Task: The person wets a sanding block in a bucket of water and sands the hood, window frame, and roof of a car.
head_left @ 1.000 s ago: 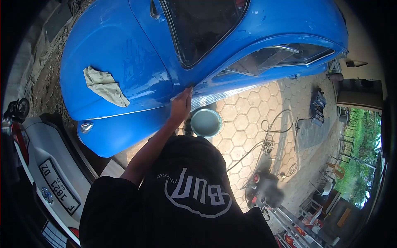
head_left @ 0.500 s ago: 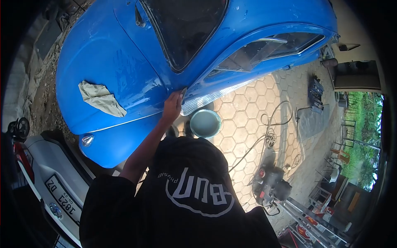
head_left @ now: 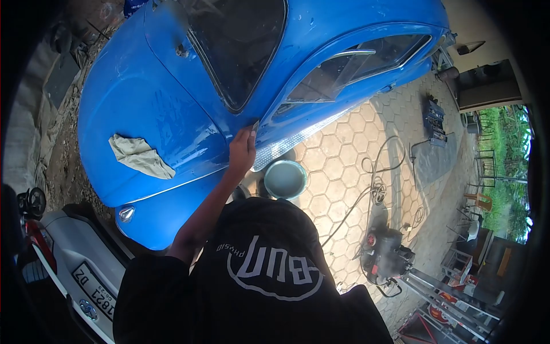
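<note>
My left hand (head_left: pixel 243 150) reaches forward onto the blue car (head_left: pixel 137 97), near the lower corner of its windshield. Its fingers are closed on a small thin flat piece (head_left: pixel 255 124), mostly covered by the fingers and pressed to the bodywork; I cannot make out its kind. Pale wet-looking streaks mark the paint around it. A crumpled beige cloth (head_left: pixel 140 156) lies on the front lid, to the left of the hand. Below the hand, by my feet, stands a round bucket (head_left: pixel 285 179) of cloudy greyish liquid. My right hand is out of view.
A white car (head_left: pixel 86 252) is close at the left. On the hexagonal paving (head_left: pixel 344 149) are a hose (head_left: pixel 375 172), a black air compressor (head_left: pixel 387 258), a toolbox (head_left: pixel 435 121) and ladder rails (head_left: pixel 452 307). A blurred dark shape (head_left: pixel 172 17) crosses the car's far side.
The view has shifted slightly, so the car's roof and windows sit further left. My left hand remains by the windshield corner, with its wrist more upright. A blurred shape has appeared at the top.
</note>
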Demonstrator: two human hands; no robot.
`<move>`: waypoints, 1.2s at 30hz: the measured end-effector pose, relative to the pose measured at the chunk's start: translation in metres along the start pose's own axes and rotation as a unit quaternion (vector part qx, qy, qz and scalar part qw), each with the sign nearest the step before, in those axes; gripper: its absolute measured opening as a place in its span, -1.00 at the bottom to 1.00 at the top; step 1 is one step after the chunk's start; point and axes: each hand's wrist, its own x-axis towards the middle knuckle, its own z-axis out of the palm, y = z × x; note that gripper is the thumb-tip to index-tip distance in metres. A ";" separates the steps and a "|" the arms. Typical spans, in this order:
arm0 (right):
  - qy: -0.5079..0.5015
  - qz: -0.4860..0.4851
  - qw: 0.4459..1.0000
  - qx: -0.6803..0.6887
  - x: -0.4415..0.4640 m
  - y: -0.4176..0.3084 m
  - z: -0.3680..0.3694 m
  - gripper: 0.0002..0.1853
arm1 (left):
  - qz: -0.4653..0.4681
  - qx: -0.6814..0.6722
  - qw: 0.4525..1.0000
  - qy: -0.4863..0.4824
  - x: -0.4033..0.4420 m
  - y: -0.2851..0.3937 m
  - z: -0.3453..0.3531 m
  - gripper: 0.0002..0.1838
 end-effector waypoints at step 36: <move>0.000 -0.042 0.999 0.005 0.049 0.019 -0.005 -0.67 | 0.186 0.094 0.975 0.075 0.182 0.169 0.045 -0.77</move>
